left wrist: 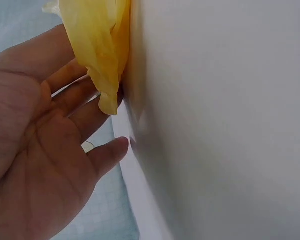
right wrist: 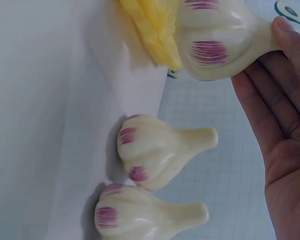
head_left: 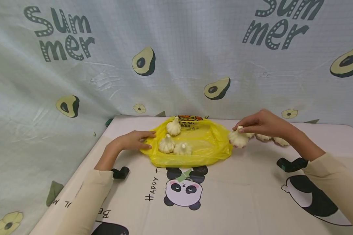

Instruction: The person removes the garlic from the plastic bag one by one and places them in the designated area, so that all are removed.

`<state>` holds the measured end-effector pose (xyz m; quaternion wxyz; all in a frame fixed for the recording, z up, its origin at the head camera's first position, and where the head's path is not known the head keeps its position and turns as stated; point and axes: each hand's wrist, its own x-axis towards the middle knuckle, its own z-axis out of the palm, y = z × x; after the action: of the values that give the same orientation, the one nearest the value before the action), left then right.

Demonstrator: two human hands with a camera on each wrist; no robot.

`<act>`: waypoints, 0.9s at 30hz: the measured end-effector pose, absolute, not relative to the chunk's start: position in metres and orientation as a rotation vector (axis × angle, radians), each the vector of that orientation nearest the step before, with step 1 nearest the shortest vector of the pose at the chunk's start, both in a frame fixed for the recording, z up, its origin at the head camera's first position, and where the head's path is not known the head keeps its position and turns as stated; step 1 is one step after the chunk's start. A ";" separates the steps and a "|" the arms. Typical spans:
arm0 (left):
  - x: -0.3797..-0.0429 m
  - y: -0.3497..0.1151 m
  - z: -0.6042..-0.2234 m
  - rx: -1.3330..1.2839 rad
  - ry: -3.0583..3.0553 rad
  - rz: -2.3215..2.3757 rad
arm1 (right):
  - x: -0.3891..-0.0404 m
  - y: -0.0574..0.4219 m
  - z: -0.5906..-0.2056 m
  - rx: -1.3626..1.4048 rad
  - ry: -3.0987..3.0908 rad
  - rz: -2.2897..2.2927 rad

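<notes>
A yellow plastic bag (head_left: 206,140) lies spread on the table with three garlic bulbs (head_left: 182,149) on its left part. My left hand (head_left: 131,140) holds the bag's left edge, and a crumpled yellow fold (left wrist: 102,55) hangs between thumb and fingers in the left wrist view. At the bag's right edge, my right hand (head_left: 260,123) pinches another garlic bulb (head_left: 238,138) by its stem. Purple streaks mark this raised bulb (right wrist: 215,40) in the right wrist view. Past that hand, more garlic bulbs (head_left: 263,137) sit in a row on the table.
The pale table (head_left: 238,195) carries printed pandas and lettering. Behind it hangs a light curtain (head_left: 176,39) with avocado and "Summer" prints, reaching down to the table's back edge. In the right wrist view, two loose bulbs (right wrist: 160,150) stand close together.
</notes>
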<state>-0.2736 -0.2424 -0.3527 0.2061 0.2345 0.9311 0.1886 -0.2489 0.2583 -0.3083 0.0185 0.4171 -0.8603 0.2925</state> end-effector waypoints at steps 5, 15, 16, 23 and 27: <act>-0.273 -0.243 -0.351 0.658 2.594 0.525 | -0.247 0.264 -0.312 1.290 -2.666 0.914; -0.273 -0.246 -0.353 0.635 2.604 0.557 | -0.244 0.267 -0.318 1.252 -2.685 0.945; -0.274 -0.247 -0.353 0.640 2.604 0.558 | -0.243 0.268 -0.319 1.243 -2.691 0.946; -0.276 -0.249 -0.354 0.661 2.597 0.578 | -0.240 0.272 -0.323 1.161 -2.739 0.948; -0.275 -0.249 -0.353 0.669 2.597 0.596 | -0.239 0.275 -0.326 1.122 -2.769 0.948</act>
<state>-0.2752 -0.2486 -0.3528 0.1960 0.2387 0.9270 0.2128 -0.2389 0.2751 -0.3261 0.0036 0.3579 -0.8834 0.3025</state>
